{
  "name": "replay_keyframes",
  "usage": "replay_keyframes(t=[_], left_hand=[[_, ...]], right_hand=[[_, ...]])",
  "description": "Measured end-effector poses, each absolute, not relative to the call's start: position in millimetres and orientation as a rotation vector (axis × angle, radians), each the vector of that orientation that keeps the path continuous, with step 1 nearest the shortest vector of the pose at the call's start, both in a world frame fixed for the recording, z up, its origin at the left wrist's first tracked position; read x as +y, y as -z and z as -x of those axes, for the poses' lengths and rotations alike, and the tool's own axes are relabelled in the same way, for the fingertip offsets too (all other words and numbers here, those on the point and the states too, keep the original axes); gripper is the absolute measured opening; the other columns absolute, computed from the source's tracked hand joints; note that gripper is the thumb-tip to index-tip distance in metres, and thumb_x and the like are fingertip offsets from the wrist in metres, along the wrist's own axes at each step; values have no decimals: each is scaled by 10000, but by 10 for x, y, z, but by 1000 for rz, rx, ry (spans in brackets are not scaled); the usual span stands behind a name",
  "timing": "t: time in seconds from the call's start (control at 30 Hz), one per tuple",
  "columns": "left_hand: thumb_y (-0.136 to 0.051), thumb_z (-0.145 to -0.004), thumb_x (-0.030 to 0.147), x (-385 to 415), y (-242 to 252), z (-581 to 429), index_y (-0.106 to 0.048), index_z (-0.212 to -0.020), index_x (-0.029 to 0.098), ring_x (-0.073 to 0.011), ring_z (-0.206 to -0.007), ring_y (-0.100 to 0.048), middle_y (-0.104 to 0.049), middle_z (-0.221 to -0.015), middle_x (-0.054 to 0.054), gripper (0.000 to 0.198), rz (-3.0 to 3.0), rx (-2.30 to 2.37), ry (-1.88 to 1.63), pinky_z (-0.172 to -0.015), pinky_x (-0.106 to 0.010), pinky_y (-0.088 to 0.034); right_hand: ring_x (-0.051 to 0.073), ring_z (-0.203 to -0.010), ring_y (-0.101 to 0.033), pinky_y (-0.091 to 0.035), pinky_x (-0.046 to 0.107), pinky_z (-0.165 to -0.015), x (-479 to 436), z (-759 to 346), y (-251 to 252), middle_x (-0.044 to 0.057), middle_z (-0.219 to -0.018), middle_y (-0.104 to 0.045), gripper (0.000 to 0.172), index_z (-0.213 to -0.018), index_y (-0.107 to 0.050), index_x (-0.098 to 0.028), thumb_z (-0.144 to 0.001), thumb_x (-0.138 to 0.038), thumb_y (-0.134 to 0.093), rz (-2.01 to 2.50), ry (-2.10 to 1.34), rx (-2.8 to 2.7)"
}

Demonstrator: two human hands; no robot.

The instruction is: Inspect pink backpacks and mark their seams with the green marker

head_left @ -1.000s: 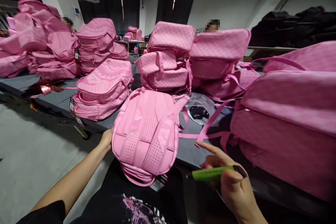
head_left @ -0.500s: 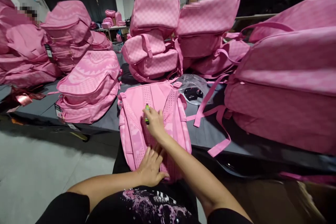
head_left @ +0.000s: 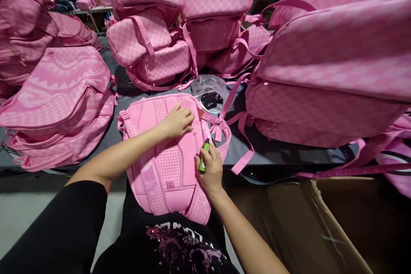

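Note:
A pink backpack [head_left: 170, 158] lies with its padded back panel and shoulder straps facing up at the table's front edge, against my body. My left hand [head_left: 177, 120] rests on the upper part of this panel, open, its fingers loosely bent. At the bag's right side, my right hand [head_left: 213, 169] is closed round a green marker pen [head_left: 204, 157] with a black tip pointing up. The right shoulder strap [head_left: 225, 137] is folded out to the side, near that hand. A small orange-red patch shows at the strap's upper end.
Behind the bag lies a clear plastic bag [head_left: 210, 90] with black items inside. Stacked pink backpacks [head_left: 147, 38] stand at the back, a large one [head_left: 321, 77] at right and another [head_left: 61, 98] at left. An open cardboard box [head_left: 295, 218] is below the table at right.
My left hand has moved from the bag's lower part up to its upper panel. My right hand, with the marker, has shifted to the right side. The right strap now lies outward. The view has turned right and down.

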State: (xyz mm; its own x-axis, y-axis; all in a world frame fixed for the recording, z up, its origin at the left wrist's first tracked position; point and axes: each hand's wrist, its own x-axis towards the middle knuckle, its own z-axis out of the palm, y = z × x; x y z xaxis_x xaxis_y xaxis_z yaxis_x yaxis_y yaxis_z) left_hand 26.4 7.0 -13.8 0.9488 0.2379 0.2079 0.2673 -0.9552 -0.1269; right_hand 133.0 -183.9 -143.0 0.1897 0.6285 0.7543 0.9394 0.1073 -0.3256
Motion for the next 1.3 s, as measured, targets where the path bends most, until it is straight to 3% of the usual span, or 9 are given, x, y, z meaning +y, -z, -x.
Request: replay_keyframes(t=[0.1,0.17,0.23,0.37,0.5,0.93,1.1,1.2,1.3], left_hand=[[-579,-896,576,298,79,-359,-706,-973,126,-285,-971,-575,-658,-984,-139,474,2980,-278,156,-1020,-484,-399],[-563,-872,658,319,141,-300,-697,-960,145,-269,-937,-543,-641,-968,-121,537,3032,-197,215,-960,-448,-421],[-538,-869,695,274,264,-214,-679,-966,161,-254,-939,-520,-633,-973,-105,561,3075,-169,355,-989,-450,-405],[-365,-1012,452,145,572,-129,-638,-919,184,-226,-1004,-512,-644,-949,-76,393,3007,-362,815,-1118,-485,-316],[-352,-1006,294,115,775,-160,-611,-861,189,-210,-998,-527,-649,-904,-66,314,2860,-326,1160,-1105,-474,-350],[-355,-999,335,136,891,-113,-617,-940,217,-212,-1075,-575,-679,-961,-67,293,2950,-315,1229,-1107,-472,-373],[-264,-1014,512,293,679,-73,-566,-1185,197,-258,-1276,-501,-613,-1271,-142,468,2531,-1003,1643,-1122,-478,-357],[-284,-1009,551,538,441,-20,-580,-1246,170,-316,-1352,-451,-557,-1397,-163,537,2412,-1455,1375,-1183,-536,-248],[-269,-1019,511,739,264,48,-669,-1115,153,-346,-1178,-592,-694,-1175,-170,546,2529,-1660,871,-1086,-538,-355]], right_hand=[[347,-1371,-472,-488,571,-1039,-1858,-1403,1403,185,-1457,-471,429,-1320,-510,-245,-906,-224,-621,1543,393,-1561],[370,-1426,-400,-457,583,-1068,-1853,-1460,1316,186,-1562,-356,390,-1262,-571,-226,-880,-191,-638,1457,399,-1567],[346,-1410,-426,-418,599,-1097,-1792,-1529,1181,164,-1542,-399,350,-1219,-595,-227,-882,-133,-601,1325,428,-1609],[208,-990,-639,-451,507,-1040,-1472,-1707,872,70,-1060,-699,292,-1152,-631,-236,-956,-117,-450,1207,420,-1958],[210,-728,-536,-428,377,-697,-1161,-1891,675,90,-836,-653,242,-973,-693,-153,-975,-144,-451,1449,474,-2215],[202,-793,-494,-315,367,-757,-886,-1999,553,57,-871,-655,148,-920,-694,-189,-960,-148,-557,1380,487,-2504],[222,-971,-508,-300,398,-928,-795,-2018,511,75,-1063,-679,189,-879,-669,-186,-977,-155,-510,1285,679,-2508],[232,-1035,-507,-288,404,-936,-648,-1981,458,83,-1080,-679,198,-877,-665,-183,-980,-149,-498,1273,802,-2396],[249,-1063,-505,-293,404,-910,-295,-1832,344,89,-1107,-687,194,-907,-673,-186,-993,-189,-499,1385,868,-2284]])
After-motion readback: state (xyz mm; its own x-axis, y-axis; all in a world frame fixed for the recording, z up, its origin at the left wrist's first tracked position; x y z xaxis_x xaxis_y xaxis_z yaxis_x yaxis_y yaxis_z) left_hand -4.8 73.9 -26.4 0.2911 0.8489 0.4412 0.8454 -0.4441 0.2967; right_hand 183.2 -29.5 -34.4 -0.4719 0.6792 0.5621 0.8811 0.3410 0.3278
